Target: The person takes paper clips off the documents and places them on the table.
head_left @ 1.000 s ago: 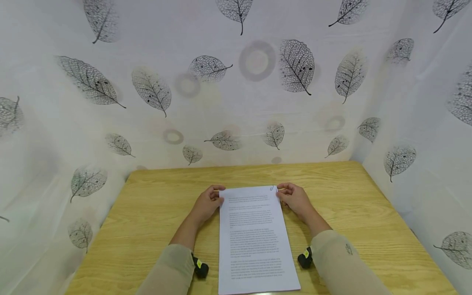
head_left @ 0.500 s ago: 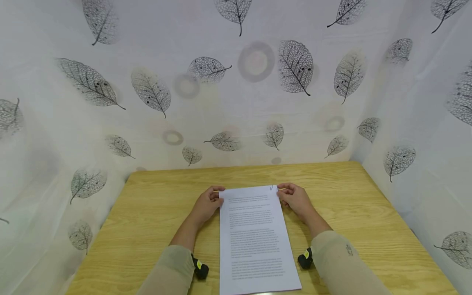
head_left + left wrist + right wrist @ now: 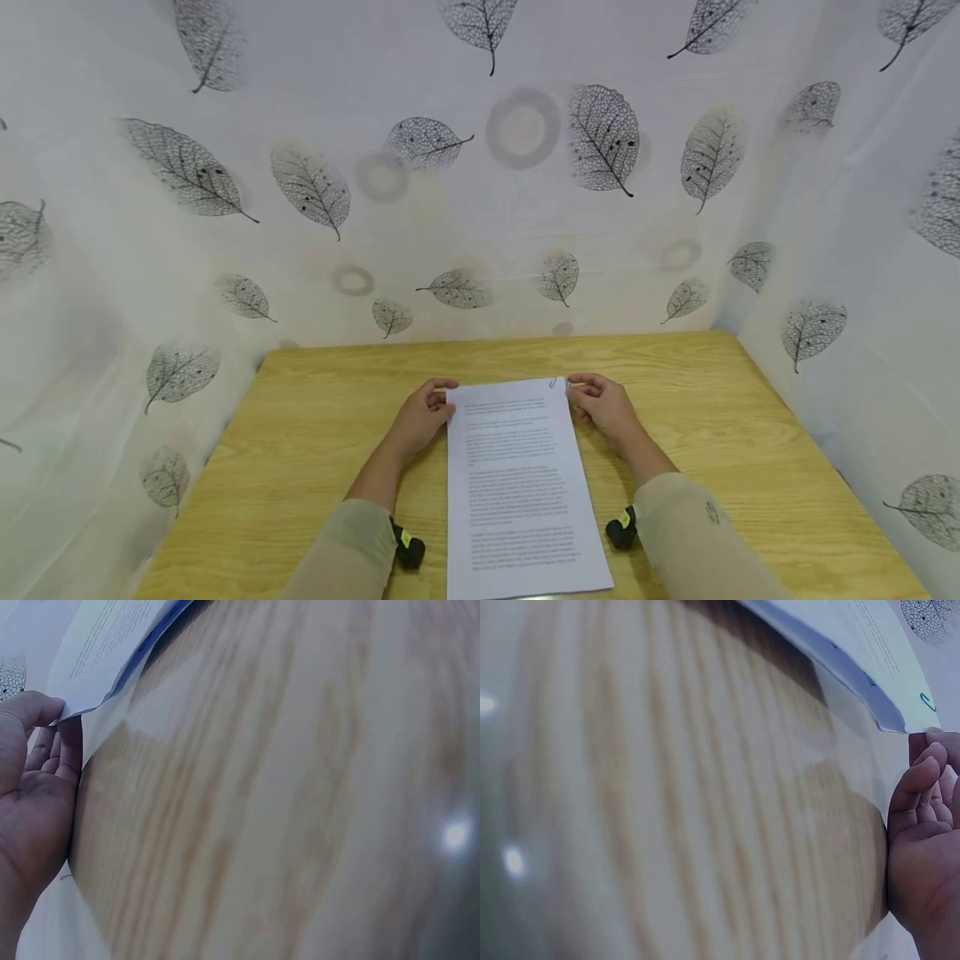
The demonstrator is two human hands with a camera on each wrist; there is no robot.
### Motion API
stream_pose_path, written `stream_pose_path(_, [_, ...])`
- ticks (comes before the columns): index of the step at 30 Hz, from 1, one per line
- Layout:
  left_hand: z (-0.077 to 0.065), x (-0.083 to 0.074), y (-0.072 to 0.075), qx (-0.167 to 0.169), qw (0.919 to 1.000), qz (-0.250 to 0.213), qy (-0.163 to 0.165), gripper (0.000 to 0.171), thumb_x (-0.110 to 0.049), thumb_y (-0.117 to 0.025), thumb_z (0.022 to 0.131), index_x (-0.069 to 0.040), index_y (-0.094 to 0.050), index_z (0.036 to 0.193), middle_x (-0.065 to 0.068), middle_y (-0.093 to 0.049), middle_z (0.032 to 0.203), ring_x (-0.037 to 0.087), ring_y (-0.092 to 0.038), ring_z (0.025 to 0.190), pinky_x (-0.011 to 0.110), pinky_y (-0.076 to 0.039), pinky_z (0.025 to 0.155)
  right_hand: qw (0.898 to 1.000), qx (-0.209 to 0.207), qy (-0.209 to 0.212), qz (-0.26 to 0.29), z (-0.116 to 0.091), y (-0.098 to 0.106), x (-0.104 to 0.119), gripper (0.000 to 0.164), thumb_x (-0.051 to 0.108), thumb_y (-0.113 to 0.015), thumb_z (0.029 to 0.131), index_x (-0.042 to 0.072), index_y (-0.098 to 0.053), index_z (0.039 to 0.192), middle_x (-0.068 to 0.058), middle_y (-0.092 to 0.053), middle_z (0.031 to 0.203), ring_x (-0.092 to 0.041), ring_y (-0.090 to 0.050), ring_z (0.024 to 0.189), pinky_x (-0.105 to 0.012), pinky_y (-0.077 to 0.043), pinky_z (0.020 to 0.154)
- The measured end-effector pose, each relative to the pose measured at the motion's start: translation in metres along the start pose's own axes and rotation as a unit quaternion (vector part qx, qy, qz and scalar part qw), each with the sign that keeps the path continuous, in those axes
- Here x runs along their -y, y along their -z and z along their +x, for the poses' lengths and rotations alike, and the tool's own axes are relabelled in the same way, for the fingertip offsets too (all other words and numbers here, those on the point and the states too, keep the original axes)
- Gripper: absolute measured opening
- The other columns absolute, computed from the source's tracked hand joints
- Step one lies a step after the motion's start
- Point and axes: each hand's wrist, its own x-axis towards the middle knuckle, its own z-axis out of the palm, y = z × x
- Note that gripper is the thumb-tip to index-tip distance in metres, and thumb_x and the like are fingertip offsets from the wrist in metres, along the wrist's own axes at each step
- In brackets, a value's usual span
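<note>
A printed stack of paper (image 3: 517, 475) lies lengthwise on the wooden table in the head view. A small hooked pen mark (image 3: 553, 382) stands near its far right corner. My left hand (image 3: 420, 417) pinches the far left corner; the left wrist view shows the thumb above the paper (image 3: 105, 652) and fingers beneath. At the opposite corner my right hand (image 3: 603, 412) pinches the edge between thumb and fingertips. In the right wrist view the paper (image 3: 862, 645) curves up off the wood, its underside bluish in shadow. The exact number of sheets cannot be made out.
The wooden table (image 3: 315, 425) extends on both sides of the paper. A white curtain (image 3: 465, 208) with leaf prints hangs behind and along the sides. Black wrist cameras, the left camera (image 3: 408, 548) and right camera (image 3: 621, 528), sit below the sleeves.
My right hand has shifted very slightly to the right at the corner. The paper has slid a touch to the right. My left hand keeps its hold.
</note>
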Motion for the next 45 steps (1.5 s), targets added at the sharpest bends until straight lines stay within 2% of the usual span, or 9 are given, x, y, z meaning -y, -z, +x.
stream_pose_path(10, [-0.003, 0.003, 0.001, 0.001, 1.0, -0.001, -0.007, 0.037, -0.001, -0.066, 0.105, -0.017, -0.066, 0.138, 0.014, -0.073, 0.12, 0.019, -0.067, 0.102, 0.028, -0.055, 0.087, 1.0, 0.004, -0.012, -0.002, -0.001, 0.0, -0.001, 0.041, 0.016, -0.072, 0.105, -0.001, -0.062, 0.141, 0.008, -0.072, 0.092, -0.009, -0.056, 0.072, -0.022, -0.05, 0.063])
stream_pose_path(17, [0.001, 0.001, 0.001, -0.002, 0.9999, 0.004, -0.017, 0.037, -0.003, -0.067, 0.104, -0.019, -0.067, 0.137, 0.012, -0.074, 0.122, 0.019, -0.066, 0.105, 0.029, -0.054, 0.088, 1.0, -0.005, -0.005, 0.0, -0.001, 0.003, 0.002, 0.041, 0.018, -0.073, 0.105, 0.0, -0.062, 0.141, 0.01, -0.073, 0.091, -0.006, -0.056, 0.07, -0.021, -0.05, 0.062])
stream_pose_path(24, [0.002, 0.002, -0.001, -0.005, 0.9997, 0.013, -0.019, 0.037, -0.001, -0.066, 0.104, -0.016, -0.066, 0.138, 0.013, -0.074, 0.119, 0.018, -0.065, 0.102, 0.029, -0.054, 0.086, 1.0, -0.012, -0.017, 0.018, -0.002, 0.002, 0.002, 0.043, 0.016, -0.075, 0.104, 0.0, -0.062, 0.141, 0.009, -0.074, 0.09, -0.007, -0.056, 0.07, -0.021, -0.05, 0.062])
stream_pose_path(30, [0.0, 0.001, -0.001, -0.005, 0.9998, 0.011, -0.013, 0.037, -0.001, -0.065, 0.104, -0.018, -0.067, 0.138, 0.013, -0.074, 0.122, 0.019, -0.066, 0.104, 0.029, -0.055, 0.087, 0.999, -0.032, -0.017, 0.026, -0.009, 0.004, 0.013, 0.045, 0.016, -0.075, 0.104, -0.003, -0.061, 0.142, 0.013, -0.073, 0.086, -0.005, -0.058, 0.071, -0.02, -0.052, 0.065])
stream_pose_path(38, [0.001, 0.001, 0.001, 0.002, 0.9998, 0.005, -0.019, 0.037, -0.002, -0.065, 0.105, -0.017, -0.066, 0.138, 0.013, -0.074, 0.121, 0.018, -0.065, 0.101, 0.028, -0.054, 0.086, 0.999, -0.035, -0.004, 0.038, -0.017, 0.013, 0.035, 0.044, 0.017, -0.074, 0.105, -0.003, -0.061, 0.142, 0.017, -0.074, 0.094, -0.005, -0.061, 0.076, -0.019, -0.055, 0.073])
stream_pose_path(45, [0.0, 0.002, 0.002, 0.002, 0.9997, 0.006, -0.022, 0.036, -0.002, -0.066, 0.105, -0.017, -0.066, 0.137, 0.012, -0.073, 0.117, 0.018, -0.064, 0.098, 0.029, -0.054, 0.085, 0.999, -0.034, 0.001, -0.031, -0.02, 0.033, 0.035, 0.048, 0.024, -0.074, 0.105, -0.001, -0.061, 0.144, 0.017, -0.072, 0.096, -0.004, -0.061, 0.078, -0.022, -0.057, 0.074])
